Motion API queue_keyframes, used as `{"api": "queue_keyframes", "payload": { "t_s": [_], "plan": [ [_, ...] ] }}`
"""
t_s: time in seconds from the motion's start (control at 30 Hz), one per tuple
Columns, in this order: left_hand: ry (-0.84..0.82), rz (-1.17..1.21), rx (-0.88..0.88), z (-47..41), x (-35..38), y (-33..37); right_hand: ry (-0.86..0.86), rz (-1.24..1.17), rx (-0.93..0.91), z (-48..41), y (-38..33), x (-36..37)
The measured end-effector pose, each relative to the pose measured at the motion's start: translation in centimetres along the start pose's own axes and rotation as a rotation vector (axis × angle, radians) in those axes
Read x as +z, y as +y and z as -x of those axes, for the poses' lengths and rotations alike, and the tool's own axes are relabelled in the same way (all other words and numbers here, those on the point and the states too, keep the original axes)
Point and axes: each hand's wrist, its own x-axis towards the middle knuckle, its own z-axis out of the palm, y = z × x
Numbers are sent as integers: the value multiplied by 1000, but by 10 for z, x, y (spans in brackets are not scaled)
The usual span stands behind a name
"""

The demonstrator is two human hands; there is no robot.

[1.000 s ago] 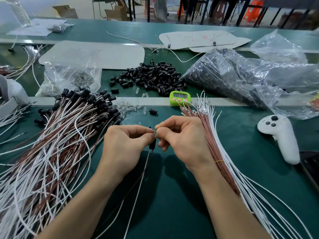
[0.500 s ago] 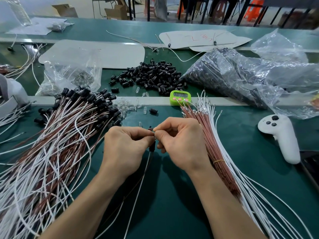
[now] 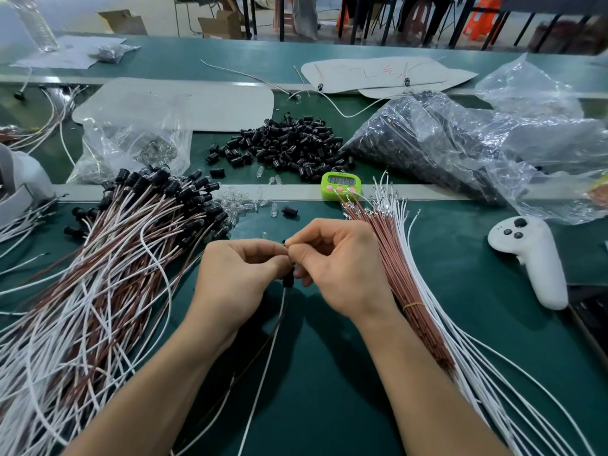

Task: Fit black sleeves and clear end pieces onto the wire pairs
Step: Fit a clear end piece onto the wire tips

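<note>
Left hand [image 3: 241, 278]: still pinches the black sleeve [image 3: 288, 280] on the wire pair [image 3: 263, 366].
Right hand [image 3: 335, 264]: fingertips now closed against the left's; the metal tips seen earlier are hidden.

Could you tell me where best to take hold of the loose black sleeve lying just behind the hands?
Probably pinch the loose black sleeve across its short barrel from above: it lies on its side on the mat, apart from the clear pieces, so its rounded flanks are open to the right hand.
</note>
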Motion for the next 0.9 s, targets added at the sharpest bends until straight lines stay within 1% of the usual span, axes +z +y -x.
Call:
{"api": "queue_keyframes", "payload": {
  "t_s": [0.2, 0.27, 0.4, 0.5, 0.6, 0.9],
  "plan": [
    [-81, 35, -19, -1, 0, -2, 4, 7, -31, 0, 1, -1],
    [-62, 60, -37, -1, 2, -3, 17, -29, 6, -1, 0, 0],
    [22, 164, -94, -4, 5, -3, 100, -97, 129, -4, 4, -4],
    [56, 217, -105, -5, 4, -2, 22, -94, 225, -4, 5, -3],
    [40, 207, -76, -3, 5, -2, -18, -85, 224, -3, 5, 0],
    [70, 158, -65, -2, 6, -1, 2, -92, 222, -2, 4, 4]
  ]
}}
